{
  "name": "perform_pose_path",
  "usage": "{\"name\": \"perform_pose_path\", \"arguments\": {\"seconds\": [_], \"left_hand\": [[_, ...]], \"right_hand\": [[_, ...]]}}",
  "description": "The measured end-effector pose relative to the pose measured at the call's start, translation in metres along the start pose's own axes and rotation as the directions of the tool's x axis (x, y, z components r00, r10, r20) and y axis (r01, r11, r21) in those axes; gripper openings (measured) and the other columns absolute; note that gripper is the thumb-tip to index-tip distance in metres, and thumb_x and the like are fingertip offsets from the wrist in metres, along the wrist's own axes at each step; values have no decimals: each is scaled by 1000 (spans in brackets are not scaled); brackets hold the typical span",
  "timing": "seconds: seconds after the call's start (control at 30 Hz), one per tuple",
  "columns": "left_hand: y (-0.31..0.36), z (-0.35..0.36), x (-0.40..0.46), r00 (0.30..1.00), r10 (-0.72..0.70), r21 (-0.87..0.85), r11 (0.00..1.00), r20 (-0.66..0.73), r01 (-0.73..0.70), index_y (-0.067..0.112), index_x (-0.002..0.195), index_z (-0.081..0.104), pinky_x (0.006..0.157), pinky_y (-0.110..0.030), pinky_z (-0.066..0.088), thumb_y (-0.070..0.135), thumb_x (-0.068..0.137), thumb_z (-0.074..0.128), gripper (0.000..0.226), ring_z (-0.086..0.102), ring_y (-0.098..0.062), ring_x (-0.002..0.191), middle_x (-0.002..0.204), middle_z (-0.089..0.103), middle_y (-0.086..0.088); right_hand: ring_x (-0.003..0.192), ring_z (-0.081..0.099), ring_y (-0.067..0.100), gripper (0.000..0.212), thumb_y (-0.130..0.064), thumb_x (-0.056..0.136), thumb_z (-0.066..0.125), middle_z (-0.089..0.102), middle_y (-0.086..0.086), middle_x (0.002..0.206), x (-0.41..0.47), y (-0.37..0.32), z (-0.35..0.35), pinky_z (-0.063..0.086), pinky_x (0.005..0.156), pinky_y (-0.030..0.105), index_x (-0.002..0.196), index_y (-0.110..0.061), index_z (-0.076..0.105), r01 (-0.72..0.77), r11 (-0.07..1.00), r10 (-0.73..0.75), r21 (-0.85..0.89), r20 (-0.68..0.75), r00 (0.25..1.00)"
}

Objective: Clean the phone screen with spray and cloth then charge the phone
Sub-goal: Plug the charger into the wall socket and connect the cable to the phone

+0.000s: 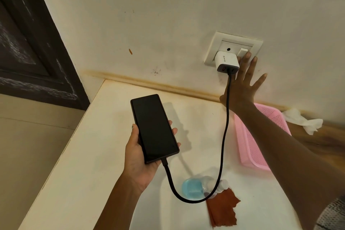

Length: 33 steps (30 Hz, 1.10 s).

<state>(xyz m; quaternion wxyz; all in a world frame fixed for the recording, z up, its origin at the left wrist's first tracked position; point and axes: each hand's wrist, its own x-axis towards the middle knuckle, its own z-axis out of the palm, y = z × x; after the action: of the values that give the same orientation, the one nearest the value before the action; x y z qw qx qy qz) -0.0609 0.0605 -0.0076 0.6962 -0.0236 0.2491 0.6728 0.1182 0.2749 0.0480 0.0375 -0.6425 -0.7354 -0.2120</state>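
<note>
Phone is lying screen-up in the left hand, fingers curling round its long edges — smooth glass, likely slippery, so edges suit best. Right hand is spreading flat, fingertips reaching the wall switch — charger cable is hanging slack over the counter.

The right arm hides part of the pink plastic mesh basket. The black charging cable crosses the clear spray bottle with blue liquid, which looks blurry. The picture's bottom edge cuts off the rust-red cloth.
</note>
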Motion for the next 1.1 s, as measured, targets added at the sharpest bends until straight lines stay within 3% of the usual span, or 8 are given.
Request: {"name": "perform_pose_path", "arguments": {"seconds": [0.7,0.87,1.1], "left_hand": [[-2,-2,2,1000,4,21,1000,26,-5,21,133,55,84,-55,55,56,98,26,58,62,-36,114,128,62,-18],[-1,-2,3,999,11,13,1000,33,-11,21,132,56,85,-56,55,56,98,26,57,62,-36,114,128,62,-18],[-1,-1,3,999,6,-5,1000,32,-5,19,132,56,83,-56,56,56,98,27,58,62,-37,115,128,62,-19]], "right_hand": [[142,-5,39,105,-9,69,63,-7,20,155,-2,0,5,8,107,67,148,-12,-5,-5,1000,5,-12,-18,1000],[142,-3,40,97,-6,72,61,-3,21,155,-5,-1,4,7,107,68,149,-11,2,1,1000,-1,9,-29,1000],[143,-4,34,95,-11,76,60,-10,19,155,-15,-4,-9,5,108,67,149,-13,-1,8,1000,-9,28,8,1000]]}}
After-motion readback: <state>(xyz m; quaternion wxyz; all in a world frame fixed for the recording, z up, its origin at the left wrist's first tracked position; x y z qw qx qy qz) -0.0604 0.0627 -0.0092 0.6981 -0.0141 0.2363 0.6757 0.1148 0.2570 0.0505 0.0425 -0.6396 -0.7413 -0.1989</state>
